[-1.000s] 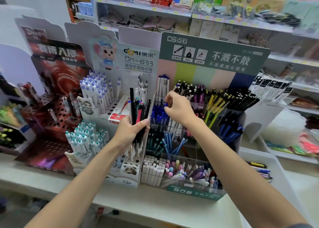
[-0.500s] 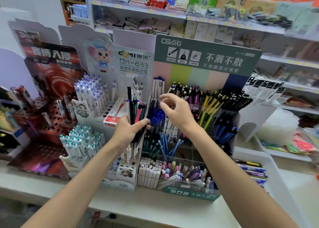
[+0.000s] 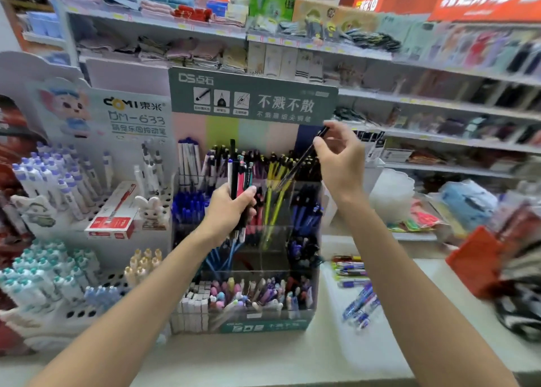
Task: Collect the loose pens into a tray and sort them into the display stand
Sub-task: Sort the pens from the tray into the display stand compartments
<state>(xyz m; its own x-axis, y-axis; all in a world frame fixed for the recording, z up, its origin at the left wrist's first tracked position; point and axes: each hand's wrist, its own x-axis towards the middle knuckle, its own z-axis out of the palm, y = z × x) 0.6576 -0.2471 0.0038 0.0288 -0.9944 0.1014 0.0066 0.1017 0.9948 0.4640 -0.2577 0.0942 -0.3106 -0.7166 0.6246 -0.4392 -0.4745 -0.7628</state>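
Right hand (image 3: pixel 339 158) has risen above the display stand (image 3: pixel 263 325), pinching a black pen (image 3: pixel 298 162); left hand (image 3: pixel 227 211) grips a pen bundle (image 3: pixel 240 171).

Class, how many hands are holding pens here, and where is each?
2. The left hand grips a bundle of pens in front of the display stand; the right hand pinches one black pen higher up.

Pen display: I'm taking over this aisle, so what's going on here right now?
A person is sorting pens into the clear display stand. Their left hand grips a bundle of mixed pens upright before it; the right hand pinches one dark pen, tilted, above the back row. More loose pens lie in the white tray on the right.
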